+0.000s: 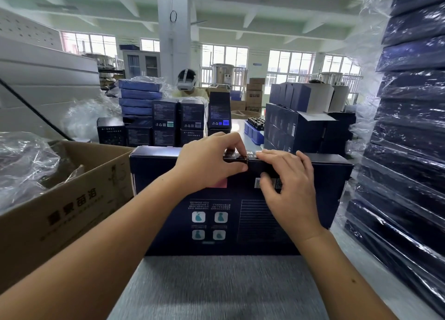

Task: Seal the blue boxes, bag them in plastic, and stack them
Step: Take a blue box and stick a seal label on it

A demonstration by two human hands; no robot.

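Head cam: the box (240, 211) is sitting mid-counter (216, 283), toward the near edge. It looks like it's standing on a long side with the big printed face toward the camera. The left hand (209, 165) is pinching a small dark seal (237, 158) on the box's top edge, fingers (231, 139) curled tight on it. The right hand (289, 189) is gripping nothing. It's lying loose and spread over the same edge, thumb pressing the face by the barcode.

My guess is the box is stiff card, light to middling, with a smooth finish that's probably a bit slick. I'd be holding it by the two short ends, not the flap. A carton (67, 199) of plastic is sitting at the left edge, and a stack (409, 151) of bagged boxes is at the right.
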